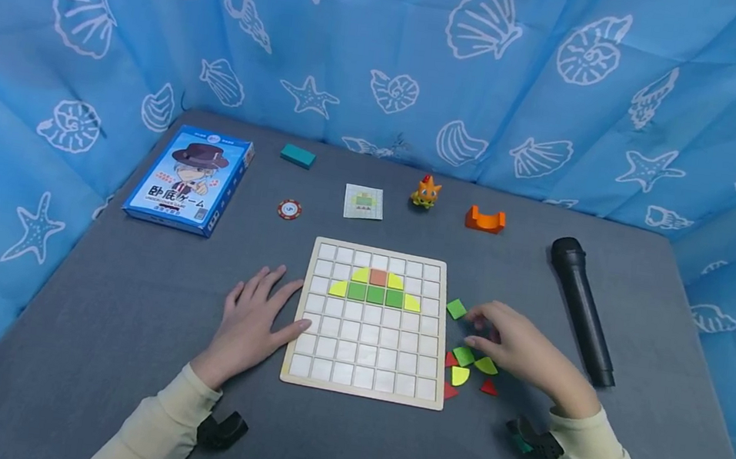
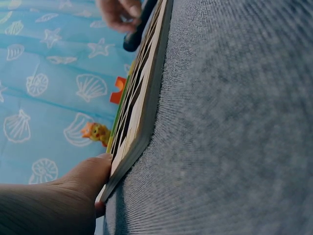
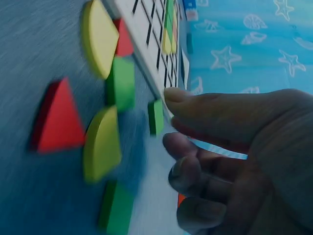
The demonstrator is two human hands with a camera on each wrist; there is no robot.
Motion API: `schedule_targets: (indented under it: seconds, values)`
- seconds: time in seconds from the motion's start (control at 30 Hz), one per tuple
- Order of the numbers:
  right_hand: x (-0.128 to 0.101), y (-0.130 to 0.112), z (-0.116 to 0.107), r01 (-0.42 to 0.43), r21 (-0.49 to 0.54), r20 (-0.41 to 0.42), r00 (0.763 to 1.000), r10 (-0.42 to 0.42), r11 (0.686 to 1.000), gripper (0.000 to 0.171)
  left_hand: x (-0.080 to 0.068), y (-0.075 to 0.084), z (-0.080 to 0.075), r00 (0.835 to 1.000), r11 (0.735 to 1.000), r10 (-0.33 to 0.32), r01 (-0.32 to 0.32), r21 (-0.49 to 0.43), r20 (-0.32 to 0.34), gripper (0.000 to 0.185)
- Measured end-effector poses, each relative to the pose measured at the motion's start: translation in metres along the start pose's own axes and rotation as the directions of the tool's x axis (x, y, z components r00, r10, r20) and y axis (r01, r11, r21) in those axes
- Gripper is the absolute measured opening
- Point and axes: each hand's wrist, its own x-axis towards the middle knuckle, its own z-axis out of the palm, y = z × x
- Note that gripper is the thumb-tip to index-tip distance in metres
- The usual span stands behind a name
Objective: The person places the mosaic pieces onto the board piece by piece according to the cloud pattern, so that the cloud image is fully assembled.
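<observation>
— Puzzle board [image 1: 363, 384], where is it seen?

— It is laid flat on the grey table [image 1: 118, 321], in the middle, between the two hands. Its white grid is partly filled near the top: one orange tile, three green squares below it, and yellow pieces at the sides.

— How is the left hand [image 1: 252, 323] placed?

— It is rested flat on the table beside the board's left edge, fingers spread and relaxed, nothing being gripped. In the left wrist view the thumb [image 2: 85, 174] is seen pressed against the board's wooden edge [image 2: 142, 112].

— And the right hand [image 1: 520, 346]?

— It is held just right of the board, over the loose pieces [image 1: 470, 363]. The fingers are curled; something dark red is glimpsed beneath them in the head view, but whether it is pinched cannot be told. In the right wrist view the fingers [image 3: 195, 166] are shown bent, apart from a small green square [image 3: 156, 116].

— What else is laid out?

— A green square [image 1: 456, 308] near the fingertips, with green, yellow and red pieces below. Farther back, a blue game box [image 1: 189, 179], a teal block [image 1: 298, 156], a red chip [image 1: 289, 209], a pattern card [image 1: 364, 203], an orange toy figure [image 1: 426, 192], an orange block [image 1: 485, 220] and a black microphone [image 1: 582, 308] are seen.
</observation>
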Motion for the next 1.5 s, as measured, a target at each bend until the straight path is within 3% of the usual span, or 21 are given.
schedule_targets:
  seconds: [0.2,0.43,0.77,1.1,1.5]
  values:
    - [-0.021,0.01,-0.004,-0.019,-0.057,0.054,0.998,0.023,0.998,0.027,0.0,0.0,-0.002,1.0,1.0,-0.004,0.004,-0.005,-0.004,0.068]
    - [-0.029,0.019,0.003,-0.056,-0.059,0.093,0.994,0.061,0.997,0.029,0.001,0.0,0.001,1.0,1.0,0.004,-0.004,-0.002,-0.005,0.067]
    - [-0.029,0.024,0.007,-0.019,-0.128,-0.008,1.0,0.018,0.992,0.023,0.0,-0.002,0.002,1.0,1.0,0.008,-0.008,-0.002,0.006,0.066]
    - [-0.024,0.019,0.009,-0.021,-0.156,-0.048,0.999,0.014,0.987,0.023,0.0,0.0,0.001,1.0,1.0,0.013,-0.013,0.0,-0.014,0.066]
    - [-0.018,0.015,0.007,-0.049,-0.094,-0.048,0.998,0.044,0.994,0.023,0.001,-0.002,0.002,1.0,1.0,0.01,-0.011,-0.004,-0.008,0.068]
